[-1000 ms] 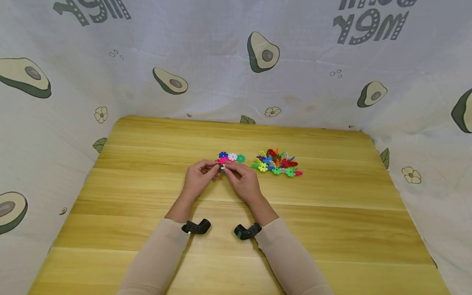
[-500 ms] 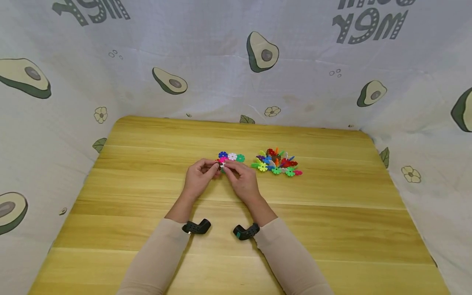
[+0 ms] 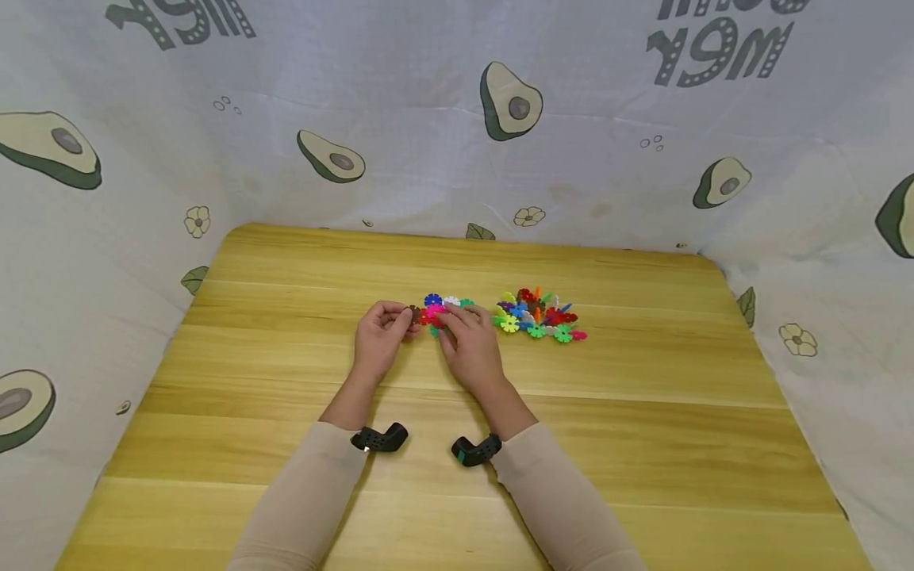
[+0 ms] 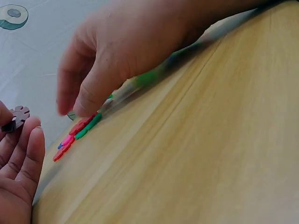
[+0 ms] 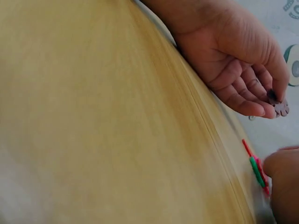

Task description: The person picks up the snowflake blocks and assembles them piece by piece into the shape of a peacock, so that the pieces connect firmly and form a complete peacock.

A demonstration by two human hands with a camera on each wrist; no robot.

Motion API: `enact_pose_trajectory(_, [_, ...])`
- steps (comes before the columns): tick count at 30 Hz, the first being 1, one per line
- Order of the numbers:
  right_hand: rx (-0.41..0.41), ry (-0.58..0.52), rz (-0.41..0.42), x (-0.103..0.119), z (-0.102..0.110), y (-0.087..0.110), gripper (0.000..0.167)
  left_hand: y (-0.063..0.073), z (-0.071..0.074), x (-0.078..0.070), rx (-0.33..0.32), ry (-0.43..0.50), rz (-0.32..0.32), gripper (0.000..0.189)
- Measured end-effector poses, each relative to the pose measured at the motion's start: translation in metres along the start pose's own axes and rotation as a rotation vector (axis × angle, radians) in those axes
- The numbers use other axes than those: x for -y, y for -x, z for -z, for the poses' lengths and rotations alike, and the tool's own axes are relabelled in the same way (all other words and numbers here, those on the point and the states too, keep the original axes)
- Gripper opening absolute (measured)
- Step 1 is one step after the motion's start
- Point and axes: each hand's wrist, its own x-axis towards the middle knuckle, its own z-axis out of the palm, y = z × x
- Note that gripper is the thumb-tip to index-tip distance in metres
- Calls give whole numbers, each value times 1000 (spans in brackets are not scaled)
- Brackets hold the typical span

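Observation:
My left hand (image 3: pixel 378 337) pinches a brown notched plastic disc, a snowflake building disc (image 4: pixel 19 116), between thumb and fingers. In the right wrist view the brown disc (image 5: pixel 281 109) shows at the fingertips, with a darker part beside the thumb. My right hand (image 3: pixel 471 345) reaches over a group of flat snowflake discs, its fingers loosely bent and thumb apart, close to a red disc (image 4: pixel 83 124). In that group I see a blue disc (image 3: pixel 432 300), a pink disc (image 3: pixel 435 310) and a green disc (image 4: pixel 88 126). The right hand partly covers the white and green discs behind it.
A pile of loose multicoloured snowflake discs (image 3: pixel 535 313) lies right of my right hand. The wooden table (image 3: pixel 286 277) carries everything. A white cloth with avocado prints (image 3: pixel 421 103) hangs behind and at both sides. Each wrist wears a black camera mount (image 3: pixel 382 438).
The hands were together, with a small whitish bit at their fingertips. Now they are apart: the left has shifted left with the brown disc, while the right has opened over the disc group.

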Motion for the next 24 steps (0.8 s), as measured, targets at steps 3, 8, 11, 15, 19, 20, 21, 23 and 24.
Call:
enact_pose_trajectory(3, [51, 13, 51, 1, 1, 1, 29, 0, 0, 1, 16, -5, 5, 12])
enact_pose_trajectory(8, [21, -24, 43, 2, 2, 1, 19, -1, 0, 3, 31, -16, 13, 14])
enact_pose_trajectory(11, [30, -67, 0, 3, 3, 1, 18, -2, 0, 4, 40, -34, 11, 14])
enact_pose_trajectory(15, [38, -117, -34, 5, 4, 1, 18, -2, 0, 3, 47, -55, 2, 15])
enact_pose_trajectory(19, [33, -145, -22, 5, 4, 1, 17, -1, -1, 3, 50, -69, -4, 15])
enact_pose_trajectory(20, [31, -144, -20, 5, 4, 0, 17, -1, -1, 3, 51, -71, -4, 15])
enact_pose_trajectory(21, [25, -137, -22, 4, 4, 0, 17, -1, -1, 3, 52, -73, -2, 15])
enact_pose_trajectory(23, [-3, -117, -31, 5, 4, 1, 18, -2, 0, 4, 53, -75, 2, 14])
enact_pose_trajectory(24, [-21, -112, -42, 4, 4, 1, 19, -2, 0, 4, 55, -75, 4, 14])
